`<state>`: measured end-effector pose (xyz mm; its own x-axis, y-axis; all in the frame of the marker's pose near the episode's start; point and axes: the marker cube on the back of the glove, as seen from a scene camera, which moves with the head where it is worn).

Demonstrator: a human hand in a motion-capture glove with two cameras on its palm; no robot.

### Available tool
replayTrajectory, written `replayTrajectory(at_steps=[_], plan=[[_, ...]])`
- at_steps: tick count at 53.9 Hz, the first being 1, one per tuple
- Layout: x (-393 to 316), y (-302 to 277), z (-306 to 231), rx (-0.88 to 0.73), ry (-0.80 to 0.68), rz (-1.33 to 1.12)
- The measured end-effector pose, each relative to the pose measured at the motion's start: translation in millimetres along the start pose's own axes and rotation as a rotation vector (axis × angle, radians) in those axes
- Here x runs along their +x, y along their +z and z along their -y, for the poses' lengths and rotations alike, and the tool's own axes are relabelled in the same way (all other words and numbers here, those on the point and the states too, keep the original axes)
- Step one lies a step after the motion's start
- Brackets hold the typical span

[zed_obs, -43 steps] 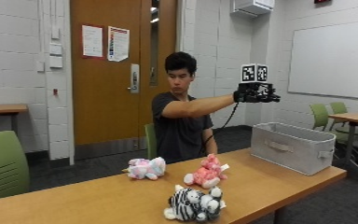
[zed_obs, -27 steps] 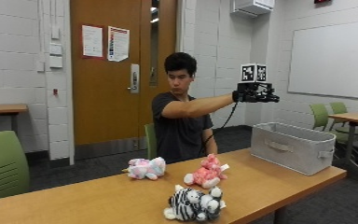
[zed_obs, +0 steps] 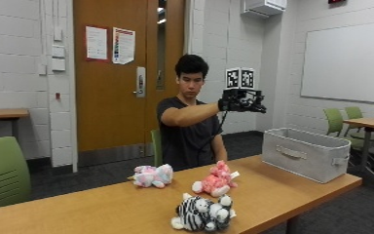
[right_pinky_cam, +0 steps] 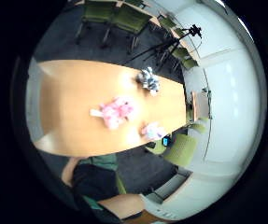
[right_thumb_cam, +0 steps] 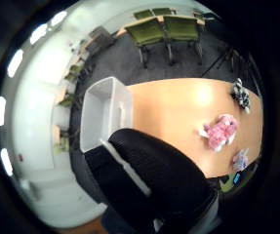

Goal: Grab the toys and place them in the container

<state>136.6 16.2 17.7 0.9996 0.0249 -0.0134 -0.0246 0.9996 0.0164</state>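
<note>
I see three plush toys on the long light wooden worktop (zed_obs: 109, 207), with a grey fabric container (zed_obs: 307, 153) at its right end. Green chairs (zed_obs: 2, 170) and a whiteboard (zed_obs: 349, 61) stand around. My gloved right hand (zed_obs: 239, 101) is raised; I cannot tell how its fingers sit.

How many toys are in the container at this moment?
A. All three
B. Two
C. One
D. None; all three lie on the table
D: the zebra toy, the pink toy and the pastel toy all lie on the table, and the container looks empty from the thumb side palm view.
</note>
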Motion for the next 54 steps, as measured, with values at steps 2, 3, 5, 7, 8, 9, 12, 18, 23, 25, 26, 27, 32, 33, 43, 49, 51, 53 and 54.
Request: replayTrajectory(at_steps=[2, 3, 5, 7, 8, 9, 12, 18, 23, 25, 26, 27, 32, 33, 43, 49, 51, 53, 54], plan=[[13, 6, -1, -0.007, 0.010, 0.004], [19, 8, -1, -0.012, 0.013, 0.006], [32, 15, -1, -0.022, 0.021, 0.008], [47, 25, -1, -0.029, 0.030, 0.006], [55, 31, -1, -0.033, 0.036, 0.005], [63, 37, -1, -0.038, 0.042, 0.004], [81, 56, -4, -0.056, 0.059, 0.006], [101, 94, -10, -0.070, 0.068, 0.029], [115, 132, -14, -0.100, 0.081, 0.052], [121, 153, -16, -0.129, 0.090, 0.065], [124, 161, -17, -0.143, 0.094, 0.070], [125, 168, -18, -0.155, 0.097, 0.073], [131, 203, -27, -0.219, 0.107, 0.083], [132, 210, -29, -0.230, 0.110, 0.085], [141, 242, -39, -0.320, 0.128, 0.142], [140, 253, -47, -0.363, 0.130, 0.131], [139, 255, -48, -0.367, 0.128, 0.119], [138, 256, -48, -0.362, 0.125, 0.109], [138, 256, -47, -0.359, 0.123, 0.106]])
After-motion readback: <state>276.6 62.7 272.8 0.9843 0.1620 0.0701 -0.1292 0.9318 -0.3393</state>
